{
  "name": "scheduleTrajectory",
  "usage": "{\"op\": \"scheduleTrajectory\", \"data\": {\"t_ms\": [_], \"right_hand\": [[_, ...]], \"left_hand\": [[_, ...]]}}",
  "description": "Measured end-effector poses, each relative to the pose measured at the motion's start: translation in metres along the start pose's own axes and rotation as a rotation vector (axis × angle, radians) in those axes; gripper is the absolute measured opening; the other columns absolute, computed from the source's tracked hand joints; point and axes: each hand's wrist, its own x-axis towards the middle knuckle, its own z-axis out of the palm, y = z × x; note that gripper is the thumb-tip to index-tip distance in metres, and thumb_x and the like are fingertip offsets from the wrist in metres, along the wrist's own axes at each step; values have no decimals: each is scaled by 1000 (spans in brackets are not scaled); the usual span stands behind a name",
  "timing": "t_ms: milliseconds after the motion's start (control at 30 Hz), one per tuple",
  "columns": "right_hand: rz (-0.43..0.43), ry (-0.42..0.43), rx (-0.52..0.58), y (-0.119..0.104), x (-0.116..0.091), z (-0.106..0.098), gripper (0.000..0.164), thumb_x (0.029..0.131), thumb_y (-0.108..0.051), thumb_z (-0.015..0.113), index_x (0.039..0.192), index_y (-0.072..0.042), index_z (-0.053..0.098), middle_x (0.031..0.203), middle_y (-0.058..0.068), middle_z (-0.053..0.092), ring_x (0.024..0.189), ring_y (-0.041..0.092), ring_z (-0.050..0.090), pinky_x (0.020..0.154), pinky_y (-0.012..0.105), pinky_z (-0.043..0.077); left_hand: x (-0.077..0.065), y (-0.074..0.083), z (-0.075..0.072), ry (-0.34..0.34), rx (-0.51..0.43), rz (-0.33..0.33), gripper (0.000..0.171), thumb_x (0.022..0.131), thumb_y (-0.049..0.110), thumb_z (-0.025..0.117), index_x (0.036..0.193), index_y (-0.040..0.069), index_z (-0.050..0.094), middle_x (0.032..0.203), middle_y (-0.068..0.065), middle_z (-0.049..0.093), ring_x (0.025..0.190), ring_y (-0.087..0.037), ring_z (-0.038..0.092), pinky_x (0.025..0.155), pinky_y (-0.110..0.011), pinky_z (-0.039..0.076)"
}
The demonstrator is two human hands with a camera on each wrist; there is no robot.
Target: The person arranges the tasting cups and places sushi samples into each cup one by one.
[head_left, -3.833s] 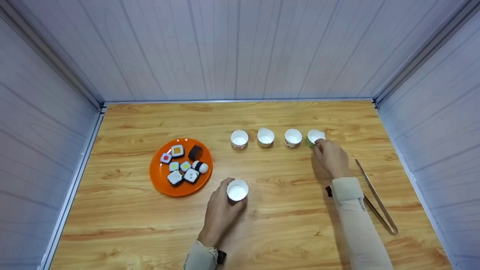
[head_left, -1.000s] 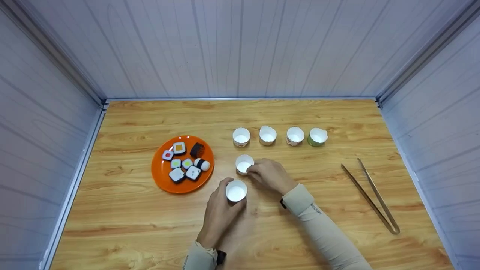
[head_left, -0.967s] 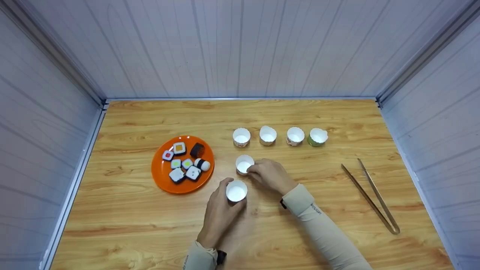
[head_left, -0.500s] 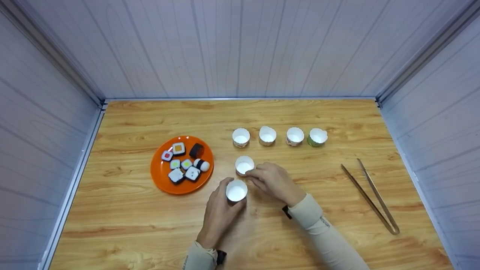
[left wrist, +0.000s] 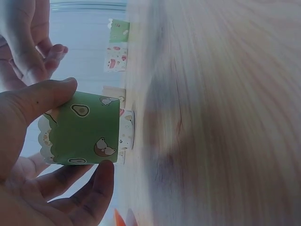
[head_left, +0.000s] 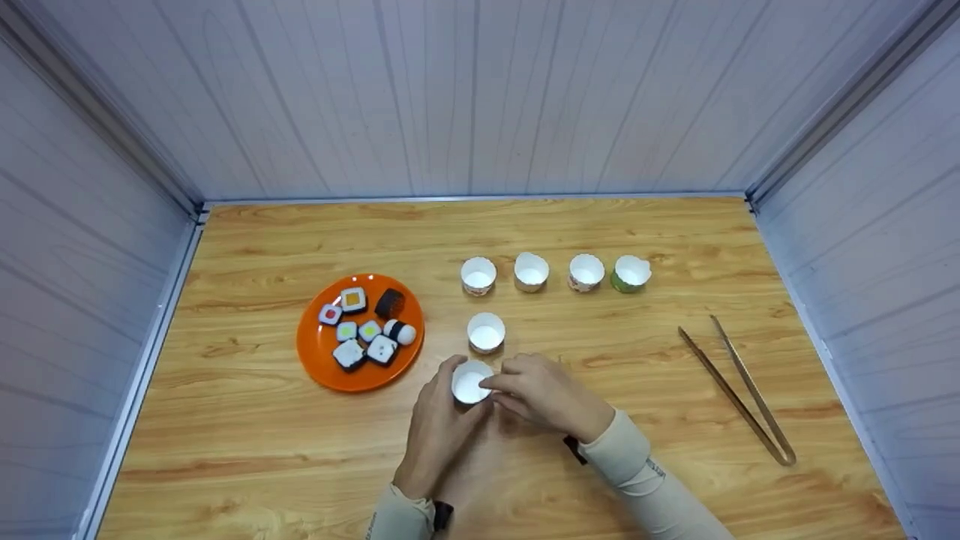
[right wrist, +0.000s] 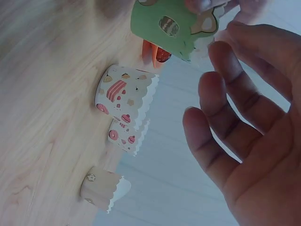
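My left hand point(head_left: 439, 424) holds a green paper cup point(left wrist: 87, 132) with avocado prints above the table, thumb on one side and fingers on the other. In the head view its white inside faces up. My right hand point(head_left: 551, 397) is at this cup's rim, the index finger over the opening. The right wrist view shows its fingers point(right wrist: 211, 96) loosely bent beside the scalloped edge, with no clear grip. Just beyond stands a white paper cup point(head_left: 486, 334) with cake prints point(right wrist: 122, 92), touched by neither hand.
Several paper cups stand in a row behind: one white point(head_left: 478, 276), one beige point(head_left: 531, 273), another white point(head_left: 586, 272), one green point(head_left: 631, 274). An orange plate point(head_left: 319, 360) with several sushi pieces point(head_left: 382, 349) lies left. Metal tongs point(head_left: 750, 397) lie right.
The right hand first left the green cup at the row's end. It then let go of the cake-print cup and came nearer, to the held cup. The left hand stayed put.
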Motion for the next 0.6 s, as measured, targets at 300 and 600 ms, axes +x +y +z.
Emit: {"op": "scheduleTrajectory", "data": {"t_ms": [300,600], "right_hand": [[56,-127,-95,-5,0,5,9,90,-16,73,98,-18,75,78,-2,55,67,17,51,58,31,42],[48,-144,-79,-4,1,5,4,89,-14,74,92,-17,74,80,-1,56,70,18,53,60,30,43]], "left_hand": [[1,5,-1,-40,1,-28,70,79,16,87,138,10,51,128,-13,61,116,-29,58,98,-50,45],[1,4,-1,-42,-13,-17,73,77,14,88,139,9,50,131,-14,61,118,-30,57,99,-51,44]]}}
